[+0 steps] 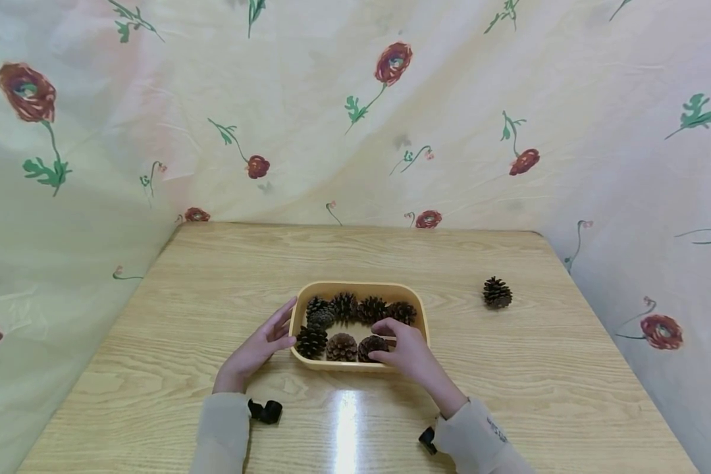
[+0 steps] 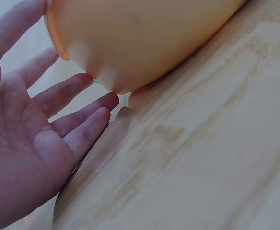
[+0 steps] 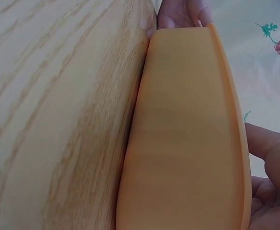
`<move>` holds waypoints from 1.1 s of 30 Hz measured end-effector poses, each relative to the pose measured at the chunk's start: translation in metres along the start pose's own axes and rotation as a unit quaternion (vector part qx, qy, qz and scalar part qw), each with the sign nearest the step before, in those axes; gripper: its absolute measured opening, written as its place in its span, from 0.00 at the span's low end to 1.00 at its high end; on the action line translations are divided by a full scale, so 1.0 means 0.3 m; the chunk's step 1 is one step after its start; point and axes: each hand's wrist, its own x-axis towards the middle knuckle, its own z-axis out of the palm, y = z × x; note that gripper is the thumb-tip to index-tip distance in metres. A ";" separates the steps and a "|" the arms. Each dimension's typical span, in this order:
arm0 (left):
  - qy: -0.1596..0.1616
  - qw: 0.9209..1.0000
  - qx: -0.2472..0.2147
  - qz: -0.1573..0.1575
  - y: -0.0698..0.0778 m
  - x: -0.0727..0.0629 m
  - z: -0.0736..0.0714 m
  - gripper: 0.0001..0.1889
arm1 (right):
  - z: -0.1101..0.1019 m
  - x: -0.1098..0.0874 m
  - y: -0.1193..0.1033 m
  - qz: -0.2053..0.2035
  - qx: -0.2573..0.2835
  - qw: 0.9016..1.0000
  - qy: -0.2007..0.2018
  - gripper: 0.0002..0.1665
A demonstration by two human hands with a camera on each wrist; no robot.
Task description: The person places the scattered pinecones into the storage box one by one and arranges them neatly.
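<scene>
A yellow-orange rectangular tub [image 1: 343,366] stands on the table with several brown pine cones [image 1: 342,347] along its inner sides. My right hand [image 1: 411,354] reaches over its right end, thumb and fingers around a pine cone [image 1: 371,345] in the front right part. In the right wrist view the tub's front wall [image 3: 183,134] hides that cone, and only part of the hand [image 3: 274,172] shows above the rim. My left hand [image 1: 262,343] is at the tub's left end, its fingers spread and extended. From the left wrist, the fingertips [image 2: 112,99] appear right at the tub's wall.
A single pine cone [image 1: 497,293] lies on the wood-grain table [image 1: 545,368], right of the tub. Flower-printed cloth [image 1: 308,118] hangs behind the table and at both sides. Black wrist cameras [image 1: 266,412] are strapped at both sleeves.
</scene>
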 end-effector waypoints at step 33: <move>0.001 1.000 0.011 -0.005 0.008 0.002 0.001 0.41 | -0.128 -0.036 0.056 0.004 0.107 0.994 0.020 0.23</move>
